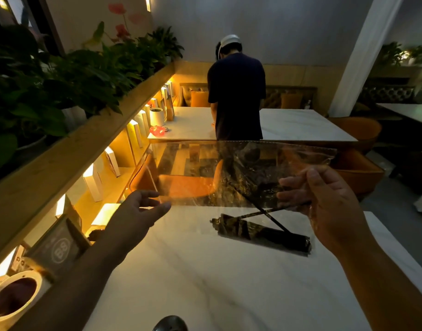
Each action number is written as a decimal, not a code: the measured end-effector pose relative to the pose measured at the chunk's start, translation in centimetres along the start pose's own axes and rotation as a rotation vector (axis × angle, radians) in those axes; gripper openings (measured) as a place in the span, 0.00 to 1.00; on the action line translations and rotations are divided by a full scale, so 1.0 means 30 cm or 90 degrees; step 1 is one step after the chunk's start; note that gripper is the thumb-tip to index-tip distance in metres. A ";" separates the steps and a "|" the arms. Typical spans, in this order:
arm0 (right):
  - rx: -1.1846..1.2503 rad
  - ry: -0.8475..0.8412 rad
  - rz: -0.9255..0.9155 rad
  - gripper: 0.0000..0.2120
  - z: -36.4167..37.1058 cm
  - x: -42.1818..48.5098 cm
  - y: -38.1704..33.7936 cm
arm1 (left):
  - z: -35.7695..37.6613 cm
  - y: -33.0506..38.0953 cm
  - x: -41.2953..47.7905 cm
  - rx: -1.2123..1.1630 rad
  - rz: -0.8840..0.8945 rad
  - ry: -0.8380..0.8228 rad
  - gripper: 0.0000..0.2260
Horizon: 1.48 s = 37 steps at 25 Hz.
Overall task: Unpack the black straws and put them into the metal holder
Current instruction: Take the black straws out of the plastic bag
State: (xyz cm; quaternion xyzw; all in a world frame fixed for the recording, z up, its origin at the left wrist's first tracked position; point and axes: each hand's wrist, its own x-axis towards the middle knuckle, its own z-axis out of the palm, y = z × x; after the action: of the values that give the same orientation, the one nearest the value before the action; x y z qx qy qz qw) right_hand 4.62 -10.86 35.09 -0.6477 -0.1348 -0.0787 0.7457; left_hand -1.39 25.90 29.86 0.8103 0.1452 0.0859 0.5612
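Two thin black straws (265, 211) to shake gently from clear plastic bag (205, 168), pinched by right grip (324, 204), left grip (136, 211) spread; aim beside black straw bundle (265, 235) on white marble counter (205, 283).

"What stands beyond the near desk (205, 271)?"
"A person in a dark shirt (237, 96), back turned, at a second pale desk (301, 125) with a red object (157, 130) near its left edge."
"And on the left?"
"Leafy plants (61, 75) along a wooden ledge (85, 149), lit white boxes (93, 182) beneath, and a white tub (43, 284) in the lower corner."
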 end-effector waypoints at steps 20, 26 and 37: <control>0.059 0.006 0.039 0.11 -0.037 -0.009 0.009 | -0.069 0.069 -0.023 -0.308 0.005 -0.401 0.18; 0.078 0.004 0.016 0.12 -0.039 -0.015 -0.016 | -0.061 0.082 -0.011 -0.339 0.006 -0.282 0.36; -0.077 0.044 -0.140 0.14 0.005 -0.050 -0.071 | -0.085 0.086 -0.032 -0.207 0.256 -0.186 0.18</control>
State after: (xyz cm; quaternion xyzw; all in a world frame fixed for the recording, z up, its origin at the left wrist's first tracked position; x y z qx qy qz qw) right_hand 2.56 -11.10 36.68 -0.6700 -0.1743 -0.1899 0.6962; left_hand -2.69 26.98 33.20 0.7263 -0.1157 0.1000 0.6702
